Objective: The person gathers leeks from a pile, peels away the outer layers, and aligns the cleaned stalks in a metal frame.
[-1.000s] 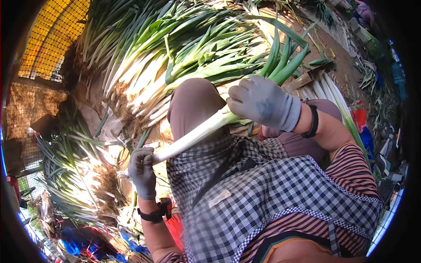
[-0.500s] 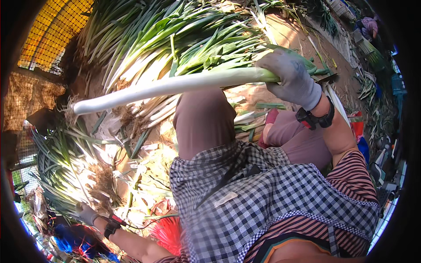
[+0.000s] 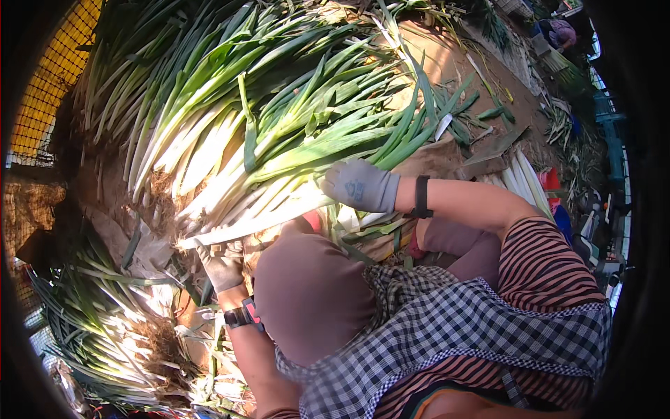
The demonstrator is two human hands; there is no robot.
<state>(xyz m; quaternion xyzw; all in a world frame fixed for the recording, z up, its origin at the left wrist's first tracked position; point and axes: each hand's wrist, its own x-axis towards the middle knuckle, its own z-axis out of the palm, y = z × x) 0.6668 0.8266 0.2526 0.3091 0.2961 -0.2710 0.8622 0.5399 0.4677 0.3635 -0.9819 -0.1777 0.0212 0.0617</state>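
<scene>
A leek (image 3: 262,221) with a long white stem slants over the front of a big pile of leeks (image 3: 209,140), its root end at the lower left. My right hand (image 3: 359,185), in a grey glove, is closed round its upper part, and the green leaves run on beyond the fist toward the upper right. Beside the root end is my left hand (image 3: 222,267), also gloved. Its finger and thumb are apart, and the fingertips reach the underside of the stem; the other fingers are partly hidden.
My bent knee (image 3: 314,293) rises between my arms. A second heap of leeks (image 3: 105,314) with matted roots lies at the lower left. Trimmed white stems (image 3: 525,183) lie on the right, near loose leaf scraps. Another person (image 3: 560,33) is far off at the upper right.
My right hand has brought the leek down from in front of my knee onto the pile, moving left. My left hand has come up from the lower-left heap to the leek's root end.
</scene>
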